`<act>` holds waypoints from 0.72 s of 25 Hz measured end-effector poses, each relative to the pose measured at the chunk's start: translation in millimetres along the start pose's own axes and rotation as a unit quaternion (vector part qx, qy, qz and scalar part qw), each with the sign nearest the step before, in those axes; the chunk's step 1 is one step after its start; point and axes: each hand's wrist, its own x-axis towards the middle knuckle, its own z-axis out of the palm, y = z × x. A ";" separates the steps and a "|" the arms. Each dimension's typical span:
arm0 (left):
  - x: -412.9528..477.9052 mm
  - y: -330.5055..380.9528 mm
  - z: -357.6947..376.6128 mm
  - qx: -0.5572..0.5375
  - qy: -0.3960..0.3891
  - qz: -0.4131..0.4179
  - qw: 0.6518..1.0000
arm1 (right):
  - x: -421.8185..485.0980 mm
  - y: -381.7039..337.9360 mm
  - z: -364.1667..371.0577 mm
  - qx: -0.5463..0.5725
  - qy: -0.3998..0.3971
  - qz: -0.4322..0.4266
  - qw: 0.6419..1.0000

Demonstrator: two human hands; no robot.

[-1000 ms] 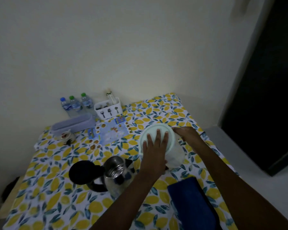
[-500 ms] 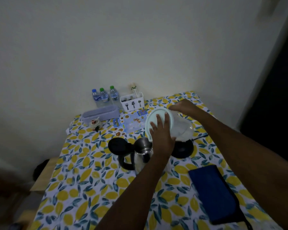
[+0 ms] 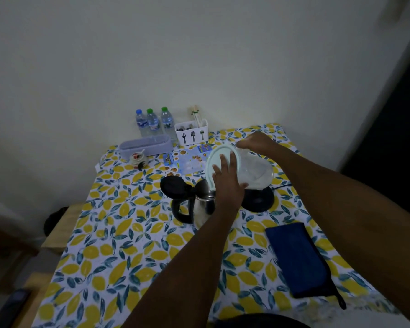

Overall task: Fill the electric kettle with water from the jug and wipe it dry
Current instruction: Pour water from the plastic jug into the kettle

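A clear plastic jug (image 3: 253, 170) with a pale lid (image 3: 217, 157) is tilted leftward over the steel electric kettle (image 3: 202, 205), whose black lid (image 3: 173, 187) stands open. My right hand (image 3: 256, 144) grips the jug at its far side. My left hand (image 3: 227, 179) presses flat against the jug's lid, fingers spread. The jug's lower lid edge sits right at the kettle's mouth. The kettle's black base (image 3: 258, 200) lies just right of it, partly hidden by the jug. A dark blue cloth (image 3: 296, 259) lies folded on the table at the right.
The table (image 3: 118, 252) has a lemon-print cover. At the back stand three water bottles (image 3: 153, 121), a white cutlery holder (image 3: 192, 132), a grey tray (image 3: 145, 145) and a small jar (image 3: 137, 158). A wooden bench (image 3: 57, 233) sits at the left; a dark doorway is at the right.
The jug was lifted off the table and tipped toward the kettle's open mouth. My view pulled back and shifted, showing more of the table.
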 end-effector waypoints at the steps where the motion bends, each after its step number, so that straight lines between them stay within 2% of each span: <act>1: -1.3 -0.1 -0.1 -0.005 0.001 -0.001 1.000 | 0.0 -0.7 0.3 -0.008 -0.001 0.000 1.000; 18: -8.2 -1.5 -4.5 -0.046 0.021 -0.017 0.999 | -5.0 -18.0 -1.7 -0.040 0.003 -0.009 0.999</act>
